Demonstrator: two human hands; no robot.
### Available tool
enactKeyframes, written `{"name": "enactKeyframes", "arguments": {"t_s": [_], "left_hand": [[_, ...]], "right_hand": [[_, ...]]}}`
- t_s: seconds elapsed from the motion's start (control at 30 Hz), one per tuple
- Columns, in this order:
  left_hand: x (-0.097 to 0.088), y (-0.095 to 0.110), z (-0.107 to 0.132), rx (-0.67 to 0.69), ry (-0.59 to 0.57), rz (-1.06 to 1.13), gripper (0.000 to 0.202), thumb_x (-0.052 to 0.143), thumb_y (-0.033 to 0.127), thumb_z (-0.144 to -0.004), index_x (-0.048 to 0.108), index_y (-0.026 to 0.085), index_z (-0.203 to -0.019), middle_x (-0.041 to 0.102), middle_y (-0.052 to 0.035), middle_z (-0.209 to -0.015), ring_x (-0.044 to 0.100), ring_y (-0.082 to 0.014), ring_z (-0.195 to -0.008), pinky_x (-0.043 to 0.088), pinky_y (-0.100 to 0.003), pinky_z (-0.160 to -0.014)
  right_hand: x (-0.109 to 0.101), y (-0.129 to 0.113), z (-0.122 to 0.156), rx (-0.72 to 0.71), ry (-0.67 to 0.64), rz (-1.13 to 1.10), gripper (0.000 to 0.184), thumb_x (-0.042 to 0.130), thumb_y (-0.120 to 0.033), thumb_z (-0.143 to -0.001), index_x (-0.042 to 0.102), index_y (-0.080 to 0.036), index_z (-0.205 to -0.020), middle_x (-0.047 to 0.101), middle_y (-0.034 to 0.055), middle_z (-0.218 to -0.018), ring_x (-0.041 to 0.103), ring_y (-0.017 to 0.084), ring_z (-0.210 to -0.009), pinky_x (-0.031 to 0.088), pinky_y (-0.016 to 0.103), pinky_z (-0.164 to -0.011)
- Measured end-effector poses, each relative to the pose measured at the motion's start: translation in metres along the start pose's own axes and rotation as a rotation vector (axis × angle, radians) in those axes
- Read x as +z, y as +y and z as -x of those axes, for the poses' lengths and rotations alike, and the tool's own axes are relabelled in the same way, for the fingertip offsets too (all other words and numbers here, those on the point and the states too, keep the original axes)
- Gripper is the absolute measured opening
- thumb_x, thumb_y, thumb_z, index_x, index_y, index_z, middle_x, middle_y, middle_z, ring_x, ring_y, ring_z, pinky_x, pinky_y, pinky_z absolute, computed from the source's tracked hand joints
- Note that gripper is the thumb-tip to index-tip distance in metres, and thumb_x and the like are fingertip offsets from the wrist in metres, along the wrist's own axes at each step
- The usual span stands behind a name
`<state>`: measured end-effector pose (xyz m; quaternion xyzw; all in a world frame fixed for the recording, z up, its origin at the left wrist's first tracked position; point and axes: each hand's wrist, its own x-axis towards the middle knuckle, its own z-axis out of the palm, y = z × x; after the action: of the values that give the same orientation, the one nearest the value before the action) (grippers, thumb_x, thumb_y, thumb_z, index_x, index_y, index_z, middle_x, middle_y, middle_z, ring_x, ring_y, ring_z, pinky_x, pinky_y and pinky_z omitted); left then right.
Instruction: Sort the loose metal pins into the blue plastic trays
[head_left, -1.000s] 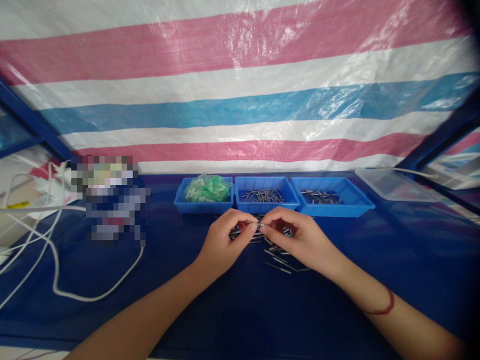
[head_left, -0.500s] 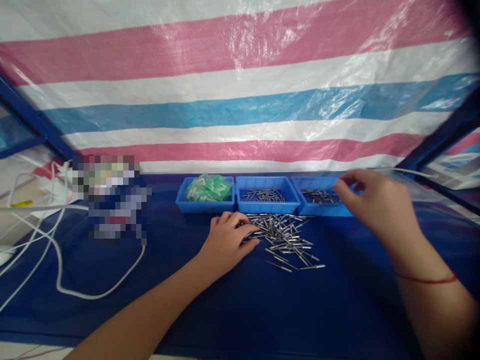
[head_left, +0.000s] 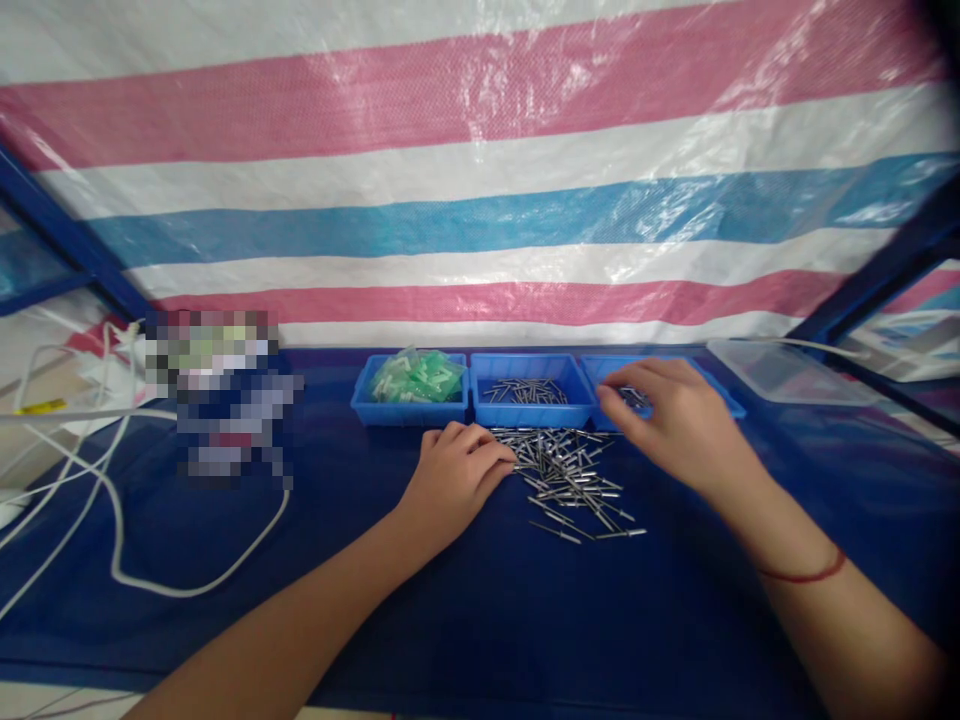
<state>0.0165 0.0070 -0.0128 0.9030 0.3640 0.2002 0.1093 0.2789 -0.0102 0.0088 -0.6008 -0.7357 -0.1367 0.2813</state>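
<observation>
Head view: metal pins [head_left: 574,472] are lying piled on the surface [head_left: 465,620]. Left hand [head_left: 452,475] is resting at the pile's 9 o'clock, fingers bending; I cannot tell if it is gripping anything. Right hand [head_left: 679,428] is hanging open at 2 o'clock, by the right box [head_left: 619,367]. Pinching one pin at a time should be keeping the pile tidy. Two hands are showing, and three boxes: left box [head_left: 412,412] at 10, middle box [head_left: 534,413] at 11, right box at 2; pins are lying too tangled for counting.

We see slender silvery rivets [head_left: 577,475], loosely heaped at mixed angles, lying flat on the tabletop [head_left: 480,620] immediately right of the left grip [head_left: 454,475].
</observation>
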Motion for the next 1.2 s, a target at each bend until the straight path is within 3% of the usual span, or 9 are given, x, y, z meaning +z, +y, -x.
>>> {"name": "enactKeyframes", "arguments": {"t_s": [0.17,0.3,0.43,0.53,0.8,1.2], "left_hand": [[-0.003,0.003,-0.003,-0.045,0.113,0.201,0.013,0.053,0.028,-0.092,0.063,0.023,-0.097,0.067,-0.0003,-0.096,0.056,-0.0172,-0.09,0.037,-0.032,-0.081],[-0.004,0.003,-0.003,-0.023,0.186,0.291,0.007,0.057,0.023,-0.089,0.064,0.022,-0.091,0.069,0.0003,-0.089,0.059,-0.0157,-0.084,0.04,-0.029,-0.079],[-0.002,0.004,-0.003,-0.033,0.205,0.308,0.009,0.061,0.027,-0.087,0.064,0.021,-0.092,0.069,0.001,-0.086,0.06,-0.015,-0.08,0.041,-0.027,-0.076],[-0.001,0.006,-0.002,-0.048,0.209,0.311,0.011,0.062,0.03,-0.086,0.063,0.021,-0.091,0.069,0.001,-0.085,0.06,-0.0147,-0.078,0.041,-0.026,-0.074],[0.003,0.006,-0.002,0.051,0.168,0.324,0.011,0.057,0.029,-0.089,0.063,0.019,-0.086,0.067,-0.0004,-0.085,0.06,-0.0149,-0.081,0.041,-0.027,-0.075],[-0.002,0.003,-0.003,-0.027,0.217,0.418,0.01,0.057,0.028,-0.088,0.061,0.019,-0.088,0.065,-0.0019,-0.087,0.06,-0.016,-0.084,0.043,-0.028,-0.078]], "right_hand": [[0.007,-0.055,0.007,-0.217,-0.205,-0.473,0.014,0.059,-0.029,-0.085,0.063,-0.021,-0.097,0.067,0.0061,-0.095,0.061,0.021,-0.09,0.047,0.036,-0.083],[0.011,-0.077,0.015,-0.091,-0.231,-0.693,0.01,0.057,-0.028,-0.088,0.062,-0.02,-0.091,0.066,0.0045,-0.088,0.06,0.017,-0.08,0.047,0.03,-0.072],[0.017,-0.079,0.018,0.083,-0.165,-0.793,0.015,0.055,-0.032,-0.089,0.062,-0.02,-0.084,0.064,0.003,-0.079,0.058,0.015,-0.07,0.043,0.027,-0.061],[0.02,-0.079,0.018,0.136,-0.125,-0.843,0.014,0.057,-0.031,-0.088,0.062,-0.019,-0.082,0.062,0.0018,-0.075,0.056,0.014,-0.068,0.042,0.026,-0.059],[0.015,-0.082,0.018,0.098,-0.14,-0.829,0.013,0.057,-0.028,-0.087,0.062,-0.019,-0.08,0.059,0.0006,-0.071,0.051,0.012,-0.063,0.039,0.026,-0.057],[0.012,-0.079,0.015,0.068,-0.142,-0.783,0.009,0.054,-0.02,-0.087,0.062,-0.02,-0.083,0.059,0.0007,-0.074,0.05,0.012,-0.062,0.04,0.026,-0.057]]}}
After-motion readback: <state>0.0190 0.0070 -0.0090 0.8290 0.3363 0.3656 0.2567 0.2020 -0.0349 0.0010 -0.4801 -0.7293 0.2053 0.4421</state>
